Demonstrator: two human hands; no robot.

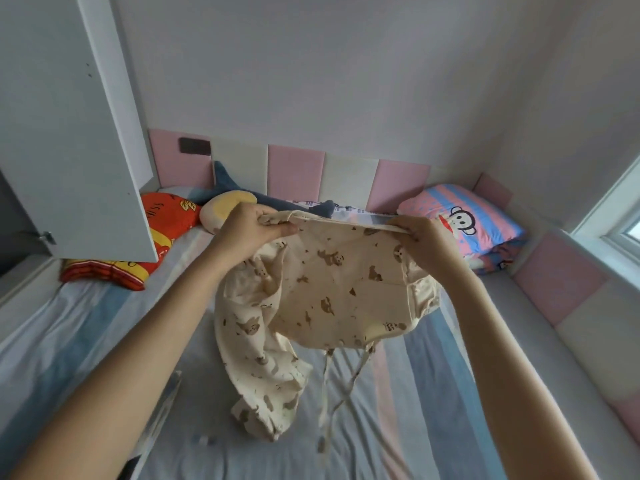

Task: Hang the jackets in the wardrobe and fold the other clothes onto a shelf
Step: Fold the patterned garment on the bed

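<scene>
Arms out, your left hand [254, 230] and right hand [426, 244] pinched the top edge of the bear-print garment [339, 282], rest dangling toward 6 o'clock.

The garment [332, 292] hangs over the middle of the bed [433, 410], held at its top edge by the left hand [249, 230] and the right hand [426, 244]. Behind it a plush toy [277, 202] lies against the wall padding [296, 171]. A cushion [162, 220] lies at left, partly under the wardrobe door [69, 133]; a pillow [464, 220] lies at back right.
</scene>
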